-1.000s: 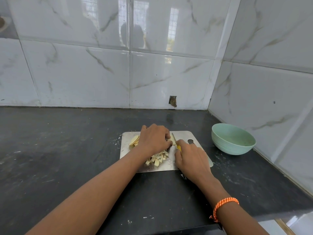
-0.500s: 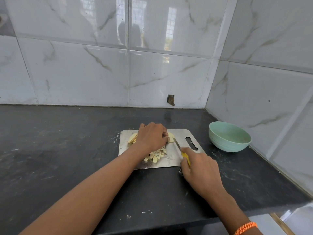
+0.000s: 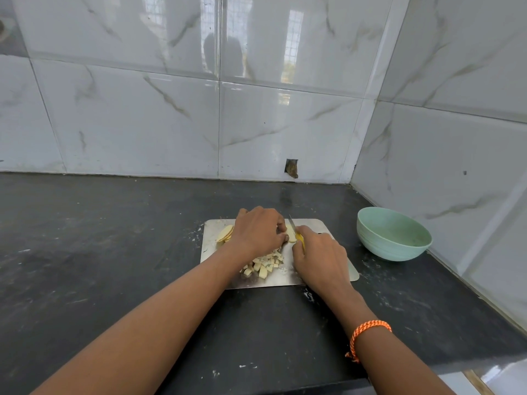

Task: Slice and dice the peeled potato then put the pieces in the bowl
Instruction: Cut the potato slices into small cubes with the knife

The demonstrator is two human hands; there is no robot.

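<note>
On the steel cutting board (image 3: pixel 211 232), the left hand (image 3: pixel 258 233) pins pale potato slices (image 3: pixel 291 233); the right hand (image 3: pixel 320 259) grips a yellow-handled knife (image 3: pixel 296 233) (blade tilted), diced potato cubes (image 3: pixel 265 266) nearby.

Your right hand (image 3: pixel 320 259) has come forward again from the near edge of the cutting board (image 3: pixel 211 246), bringing the knife (image 3: pixel 293 228) back up against the potato slice (image 3: pixel 290 234) beside your left hand (image 3: pixel 258 233). The blade now points away from you, tip past the slice.
</note>
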